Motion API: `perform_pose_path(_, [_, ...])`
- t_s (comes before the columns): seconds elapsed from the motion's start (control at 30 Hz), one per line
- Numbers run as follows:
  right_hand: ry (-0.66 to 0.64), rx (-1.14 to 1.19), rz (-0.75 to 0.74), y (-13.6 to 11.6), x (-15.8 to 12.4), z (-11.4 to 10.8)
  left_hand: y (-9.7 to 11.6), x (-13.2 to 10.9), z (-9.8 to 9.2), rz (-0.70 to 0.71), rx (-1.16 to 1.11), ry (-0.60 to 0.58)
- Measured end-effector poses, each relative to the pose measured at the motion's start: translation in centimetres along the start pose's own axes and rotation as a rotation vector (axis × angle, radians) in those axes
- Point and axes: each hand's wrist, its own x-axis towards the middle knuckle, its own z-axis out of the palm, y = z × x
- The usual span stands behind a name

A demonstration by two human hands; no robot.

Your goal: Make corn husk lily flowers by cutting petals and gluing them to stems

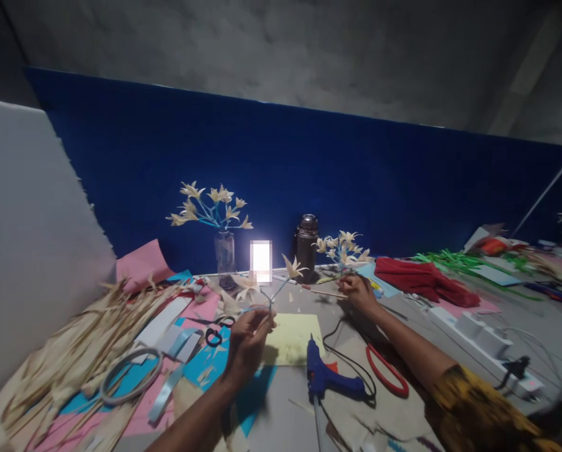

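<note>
My left hand is raised over the desk, fingers pinched on the blue stems of a small sprig of cream paper flowers. My right hand reaches farther back and right, closed on a thin wooden stick beside a lying bunch of cream flowers. A yellow sheet lies on the desk between the two hands.
A blue glue gun with black cord stands near the front. Red-handled scissors and black scissors lie nearby. A glass vase of flowers, a dark flask, a ribbon roll, dried leaves, red cloth, a power strip.
</note>
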Motion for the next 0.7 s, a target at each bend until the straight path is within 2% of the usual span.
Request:
perform_pose_path(0.13, [-0.040,-0.001,0.158,1.4,1.5,0.2,-0.4,0.3,0.0,-0.041,0.003,0.004])
perform_pose_path(0.3, [-0.154,-0.062,0.279,2.7,2.9,0.6,0.8,0.2,0.0,-0.089,-0.007,-0.019])
perform_pose_path(0.4, [-0.232,-0.129,0.289,3.3,3.6,0.5,1.5,0.0,0.2,-0.079,-0.083,-0.074])
perform_pose_path(0.6, [-0.324,-0.277,0.245,3.5,5.1,-0.1,0.8,0.2,0.6,-0.207,-0.329,-0.057])
perform_pose_path(0.7, [-0.378,-0.316,0.240,3.4,5.2,0.0,0.6,0.3,0.6,-0.240,-0.356,-0.044])
